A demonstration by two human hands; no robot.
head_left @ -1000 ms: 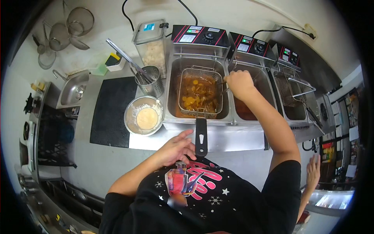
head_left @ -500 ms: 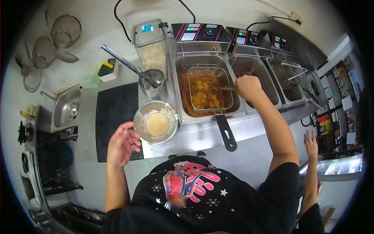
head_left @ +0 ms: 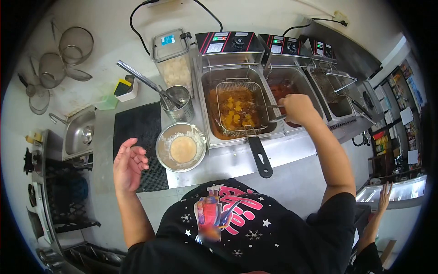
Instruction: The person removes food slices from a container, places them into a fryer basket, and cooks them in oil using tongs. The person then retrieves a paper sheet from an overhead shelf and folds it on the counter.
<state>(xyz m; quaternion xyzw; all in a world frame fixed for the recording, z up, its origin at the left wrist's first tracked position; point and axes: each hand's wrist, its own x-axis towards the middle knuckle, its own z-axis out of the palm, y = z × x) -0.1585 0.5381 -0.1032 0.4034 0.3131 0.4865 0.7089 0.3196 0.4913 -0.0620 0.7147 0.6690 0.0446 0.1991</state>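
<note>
My right hand (head_left: 297,110) is closed on metal tongs (head_left: 275,118), whose arms reach left over the wire basket (head_left: 222,119) in the first fryer. Yellow-orange pieces (head_left: 236,119) float in the bubbling oil inside that basket. Its black handle (head_left: 259,157) points toward me and nothing holds it. My left hand (head_left: 131,163) is raised over the black mat (head_left: 137,125), fingers apart and slightly curled, holding nothing. Just to its right stands a steel bowl (head_left: 162,160) of pale batter (head_left: 183,149).
Behind the bowl are a perforated cup (head_left: 185,112) with tongs in it and a lidded clear container (head_left: 173,68). Two more fryers (head_left: 321,102) extend right. A sink (head_left: 75,132) lies left. Another person's hand (head_left: 384,197) shows at the lower right.
My left hand has moved left, away from the basket handle and past the bowl. The tongs in my right hand have shifted at the basket's right side. The other person's arm has moved right.
</note>
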